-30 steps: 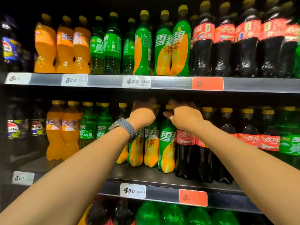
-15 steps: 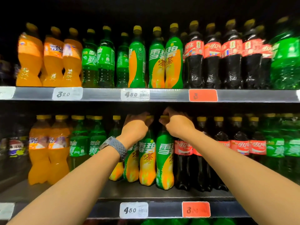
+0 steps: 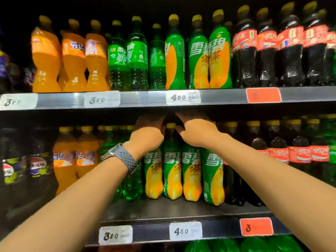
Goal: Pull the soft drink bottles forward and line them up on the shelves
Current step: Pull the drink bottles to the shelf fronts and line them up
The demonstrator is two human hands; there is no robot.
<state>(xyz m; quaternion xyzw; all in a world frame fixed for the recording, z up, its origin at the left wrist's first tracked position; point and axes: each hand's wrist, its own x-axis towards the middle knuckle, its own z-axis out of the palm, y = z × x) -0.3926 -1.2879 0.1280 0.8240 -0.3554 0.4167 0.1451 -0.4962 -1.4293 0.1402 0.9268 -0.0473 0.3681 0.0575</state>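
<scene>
Both arms of a person reach into the middle shelf (image 3: 181,210) of a soft drink display. Four green-and-orange bottles (image 3: 190,171) stand upright there, side by side near the front edge, the rightmost a little further forward than the rest.

The left hand (image 3: 148,132), with a grey watch (image 3: 125,159) on its wrist, lies over the top of the leftmost of the four, its back toward the camera. Its fingers run toward 12 o'clock into the shadow under the upper shelf (image 3: 138,100), so it cannot be told whether they grip a cap or merely rest there.

The right hand (image 3: 197,130) hovers above the two bottles at the right of the row. Its fingers are fairly straight and point toward 11 o'clock, the thumb spread apart toward 9 o'clock, and it holds nothing visible. The yellow cap (image 3: 171,125) of the second bottle shows between the two hands.

Orange soda bottles (image 3: 65,160) stand at 9 o'clock from the hands, and cola bottles (image 3: 298,153) with red labels at 3 o'clock. A white price tag (image 3: 185,230) reading 4.50 sits on the shelf rim at 6 o'clock, below the row. The upper shelf carries the same drinks along its front edge.
</scene>
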